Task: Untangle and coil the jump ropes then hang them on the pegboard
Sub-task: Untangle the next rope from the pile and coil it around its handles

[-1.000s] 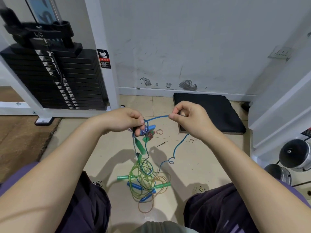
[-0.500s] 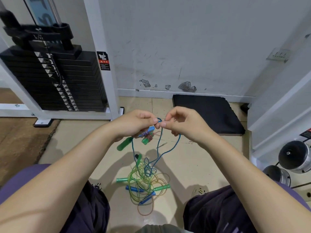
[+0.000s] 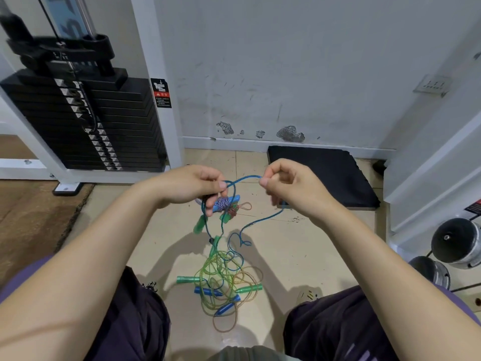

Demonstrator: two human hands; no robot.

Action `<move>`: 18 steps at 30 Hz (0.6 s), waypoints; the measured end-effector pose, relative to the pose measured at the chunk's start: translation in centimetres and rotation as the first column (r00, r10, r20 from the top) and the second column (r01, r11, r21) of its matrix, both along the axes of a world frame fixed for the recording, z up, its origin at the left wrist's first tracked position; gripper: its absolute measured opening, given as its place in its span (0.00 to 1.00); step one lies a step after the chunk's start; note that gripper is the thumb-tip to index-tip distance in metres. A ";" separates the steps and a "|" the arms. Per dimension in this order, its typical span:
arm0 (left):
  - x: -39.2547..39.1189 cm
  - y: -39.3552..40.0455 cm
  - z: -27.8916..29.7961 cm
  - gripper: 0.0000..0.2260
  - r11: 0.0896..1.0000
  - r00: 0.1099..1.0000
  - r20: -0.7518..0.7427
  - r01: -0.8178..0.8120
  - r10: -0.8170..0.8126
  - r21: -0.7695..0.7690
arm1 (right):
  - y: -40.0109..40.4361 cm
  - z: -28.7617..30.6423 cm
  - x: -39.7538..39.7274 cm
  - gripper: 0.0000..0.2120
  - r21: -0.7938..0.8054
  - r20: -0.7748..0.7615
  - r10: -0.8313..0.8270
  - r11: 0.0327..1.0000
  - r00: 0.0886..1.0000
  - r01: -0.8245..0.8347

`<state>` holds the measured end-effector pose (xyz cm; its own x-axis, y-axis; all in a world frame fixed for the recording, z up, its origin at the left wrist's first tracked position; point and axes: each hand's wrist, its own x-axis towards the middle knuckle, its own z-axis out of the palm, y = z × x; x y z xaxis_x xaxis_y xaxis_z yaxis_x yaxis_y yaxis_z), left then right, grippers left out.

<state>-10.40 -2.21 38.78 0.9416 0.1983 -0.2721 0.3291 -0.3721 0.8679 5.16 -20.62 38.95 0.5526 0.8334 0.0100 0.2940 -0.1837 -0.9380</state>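
The left hand [image 3: 192, 186] grips a bundle of handles and blue rope [image 3: 244, 178] while the right hand [image 3: 286, 186] pinches its strand taut, drawing it free of the tangled jump ropes [image 3: 223, 277] on the floor [image 3: 286, 256].

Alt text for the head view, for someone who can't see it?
Both hands, left hand and right hand, pinch a blue rope stretched between them above a tangle of ropes on the floor.

The warning sticker [image 3: 161, 93] on the white post is too small to read.
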 end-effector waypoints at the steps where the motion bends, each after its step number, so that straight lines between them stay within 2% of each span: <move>1: 0.3 -0.7 -0.2 0.09 0.999 0.999 0.029 -0.018 0.019 -0.046 | 0.0 0.0 -0.1 0.08 0.008 -0.063 0.034 0.999 0.997 -0.033; 4: 1.3 -2.4 -0.7 0.08 0.988 0.995 0.092 -0.032 0.046 -0.148 | 0.4 -0.4 -0.9 0.16 -0.002 -0.135 0.129 0.991 0.982 -0.131; 7: 1.7 -3.0 -1.0 0.09 0.984 0.988 0.137 -0.050 0.074 -0.169 | 0.7 -1.0 -1.6 0.16 -0.013 -0.121 0.153 0.988 0.981 -0.155; 10: 1.7 -2.6 -1.1 0.10 0.990 0.989 0.136 -0.043 0.061 -0.131 | 0.8 -0.9 -1.2 0.14 -0.098 0.072 0.072 0.993 0.995 -0.065; 13: 1.5 -2.0 -1.6 0.10 0.999 0.998 0.054 -0.024 0.025 -0.025 | 0.7 -0.7 -0.3 0.09 -0.131 0.251 0.004 0.991 0.968 0.029; 16: 1.3 -1.7 -2.4 0.10 0.995 0.997 -0.080 0.031 -0.024 0.093 | 0.5 -0.7 0.2 0.06 -0.040 0.255 -0.117 0.990 0.960 0.132; 18: 1.3 -1.8 -2.6 0.10 0.996 0.997 -0.081 0.024 -0.017 0.088 | 0.3 -0.5 0.5 0.04 0.011 0.211 -0.186 0.982 0.960 0.188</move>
